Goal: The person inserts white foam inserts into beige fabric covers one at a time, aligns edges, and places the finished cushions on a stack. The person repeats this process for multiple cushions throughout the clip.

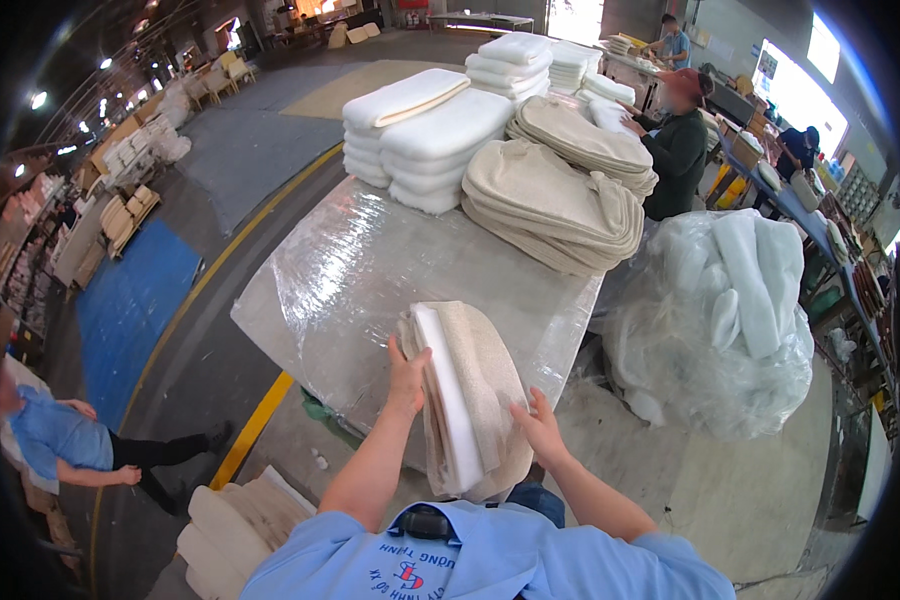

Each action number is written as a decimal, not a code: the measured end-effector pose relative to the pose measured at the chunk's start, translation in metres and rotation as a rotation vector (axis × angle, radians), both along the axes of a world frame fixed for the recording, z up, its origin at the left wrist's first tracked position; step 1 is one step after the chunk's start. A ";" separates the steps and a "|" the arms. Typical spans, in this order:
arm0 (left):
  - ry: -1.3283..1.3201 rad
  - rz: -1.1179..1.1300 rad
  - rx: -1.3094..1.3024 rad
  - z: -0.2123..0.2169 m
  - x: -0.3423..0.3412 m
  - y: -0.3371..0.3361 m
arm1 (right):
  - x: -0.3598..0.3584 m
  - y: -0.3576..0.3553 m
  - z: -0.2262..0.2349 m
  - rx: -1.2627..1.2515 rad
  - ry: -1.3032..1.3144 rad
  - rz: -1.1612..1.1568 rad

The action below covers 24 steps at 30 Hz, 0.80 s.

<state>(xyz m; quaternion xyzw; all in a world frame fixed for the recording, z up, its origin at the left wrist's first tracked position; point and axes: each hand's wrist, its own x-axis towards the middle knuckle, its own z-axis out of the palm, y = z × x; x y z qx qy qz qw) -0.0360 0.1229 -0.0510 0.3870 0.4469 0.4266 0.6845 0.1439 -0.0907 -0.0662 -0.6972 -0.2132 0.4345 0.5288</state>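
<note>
A table (350, 270) wrapped in clear plastic film is occupying the middle of the frame. At its far end, in the upper centre, stacks of white foam pads (425, 130) are standing beside a leaning pile of beige fabric covers (555, 205), and more white stacks are lying behind them toward the top of the frame. At centre right, just off the table's edge, a large clear plastic bag of white foam pieces (720, 310) is crowding the space beside the working area. A person in a dark green top (678, 150) is standing at the upper right, behind the beige piles. At lower left, a person in a blue shirt (55, 440) is crouching on the floor near a yellow floor line (255, 425), and a low pile of pads (235, 520) is lying at the lower edge of the frame.

A beige cushion cover with a white foam insert (465, 395) is lying at the near edge of the table, lower centre, its white foam showing along the left side. The left hand (407, 378) is resting on its left edge with an open grip, fingers laid flat against the foam. The right hand (538, 425) is pressing on its right side, grip likewise open with fingers spread, closed around nothing. The cover is lying between the two hands, touching both.
</note>
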 end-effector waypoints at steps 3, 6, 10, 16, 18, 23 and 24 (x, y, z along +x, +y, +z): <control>-0.177 -0.043 -0.351 -0.005 0.017 -0.014 | 0.041 0.038 -0.016 -0.168 -0.100 0.065; -0.171 -0.081 -0.419 -0.007 0.014 -0.012 | 0.034 0.060 -0.008 -0.229 -0.260 0.169; 0.186 -0.174 -0.083 0.019 0.053 -0.005 | 0.016 0.071 0.028 -0.068 -0.066 0.067; 0.213 -0.285 0.148 0.031 0.110 -0.053 | 0.028 0.013 0.037 0.209 0.416 -0.241; 0.334 -0.384 0.240 0.028 0.112 -0.053 | 0.028 0.001 0.034 0.238 0.449 -0.206; 0.411 -0.395 0.362 0.018 0.122 -0.044 | 0.081 0.041 0.046 0.391 0.192 -0.200; 0.446 -0.414 0.379 0.018 0.129 -0.048 | 0.103 0.054 0.046 0.443 0.127 -0.264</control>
